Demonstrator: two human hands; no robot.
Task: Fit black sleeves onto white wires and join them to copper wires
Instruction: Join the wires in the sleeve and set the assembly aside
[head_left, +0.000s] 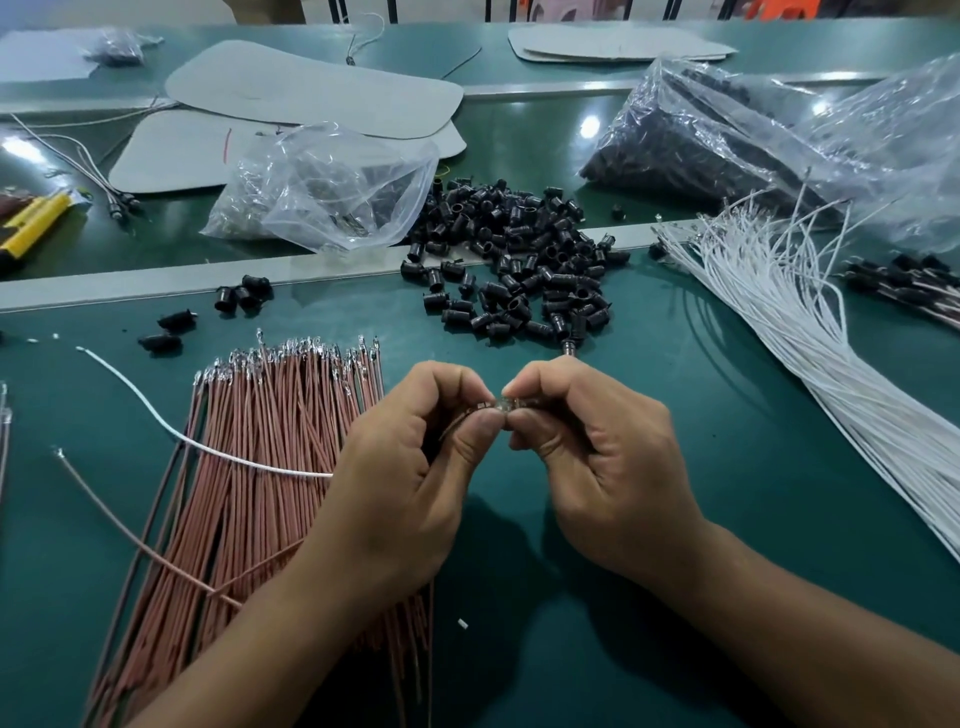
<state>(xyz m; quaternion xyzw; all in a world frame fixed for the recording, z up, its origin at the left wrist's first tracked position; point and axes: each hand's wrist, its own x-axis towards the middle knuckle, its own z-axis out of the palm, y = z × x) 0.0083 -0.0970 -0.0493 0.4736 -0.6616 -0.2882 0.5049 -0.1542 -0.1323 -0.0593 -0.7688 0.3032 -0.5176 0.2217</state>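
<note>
Pinching one small clear piece (501, 405) with right hand (592, 467), left hand (410, 467) partly hides copper wires (270, 441); black sleeves (519, 260) lie beyond, white wires (779, 301) rightward.

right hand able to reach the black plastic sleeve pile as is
Probably yes: bare green table lies between right hand and black plastic sleeve pile, though its fingers pinch a small clear part.

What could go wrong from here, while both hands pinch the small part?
The small part, pinched only between the left hand and right hand, may slip and drop. The left forearm lies over the copper wire bundle; moving it may scatter wires. The white wire running from the left hand may snag there.
</note>
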